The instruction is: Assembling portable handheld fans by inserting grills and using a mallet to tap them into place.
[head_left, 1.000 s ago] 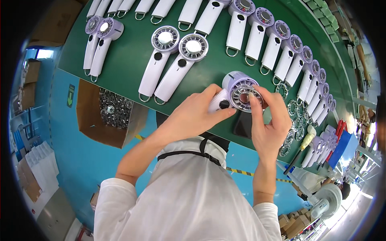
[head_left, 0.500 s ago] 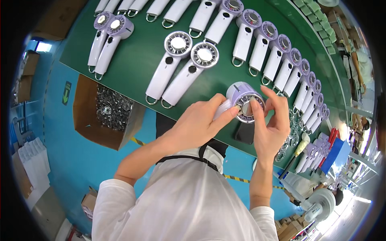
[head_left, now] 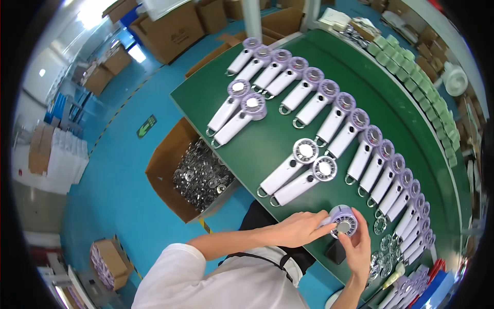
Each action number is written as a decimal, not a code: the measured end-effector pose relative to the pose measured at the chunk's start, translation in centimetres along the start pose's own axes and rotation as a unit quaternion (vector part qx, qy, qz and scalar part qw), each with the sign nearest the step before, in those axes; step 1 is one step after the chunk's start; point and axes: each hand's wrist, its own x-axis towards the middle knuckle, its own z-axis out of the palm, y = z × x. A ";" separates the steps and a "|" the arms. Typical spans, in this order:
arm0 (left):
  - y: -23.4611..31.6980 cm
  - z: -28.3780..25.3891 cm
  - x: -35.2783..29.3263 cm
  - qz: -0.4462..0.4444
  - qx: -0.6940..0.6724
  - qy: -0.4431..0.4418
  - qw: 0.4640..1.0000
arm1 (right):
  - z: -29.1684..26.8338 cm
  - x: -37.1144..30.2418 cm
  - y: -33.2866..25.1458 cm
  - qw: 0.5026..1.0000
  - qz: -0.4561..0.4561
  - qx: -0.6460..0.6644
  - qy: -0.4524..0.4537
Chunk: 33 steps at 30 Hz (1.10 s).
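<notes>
A white-and-purple handheld fan (head_left: 341, 211) is held between my hands above the table's near edge, its round head facing up toward me. My left hand (head_left: 304, 228) is closed round its handle, most of which the fingers hide. My right hand (head_left: 358, 241) curves around the far side of the head, thumb on the round grille and fingers against the rim. A dark flat phone-like object (head_left: 335, 252) lies just below the fan. Silvery ring-shaped parts (head_left: 378, 260) are heaped to the right of my right hand.
Two fans (head_left: 288, 175) lie left of my hands, and another pair (head_left: 231, 114) farther left. A long curved row of fans (head_left: 329, 98) crosses the green table (head_left: 280, 131). Green blocks (head_left: 419, 77) line its far edge. A carton of metal rings (head_left: 170, 193) stands beside the table.
The whole view has swung, so more of the table's left end and the floor shows. My right thumb and fingers have closed in on the fan head; my left hand still holds the handle.
</notes>
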 end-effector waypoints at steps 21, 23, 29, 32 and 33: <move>-2.4 -1.0 4.2 -0.183 -0.007 -0.014 0.983 | -18.7 -21.3 20.0 0.597 0.156 -0.556 0.556; -3.4 -0.5 4.6 -0.241 -0.070 -0.010 0.968 | -20.9 -25.5 21.8 0.627 0.065 -0.580 0.516; -0.9 -1.8 4.2 -0.200 -0.072 -0.015 0.977 | -8.1 -12.1 5.4 0.855 0.067 -0.041 0.513; -1.0 -2.7 4.6 -0.206 -0.078 -0.015 0.975 | -5.6 -8.5 3.7 0.896 0.034 -0.136 0.420; -1.2 -3.0 4.7 -0.214 -0.074 -0.021 0.974 | -4.8 -7.4 2.2 0.910 0.057 -0.239 0.334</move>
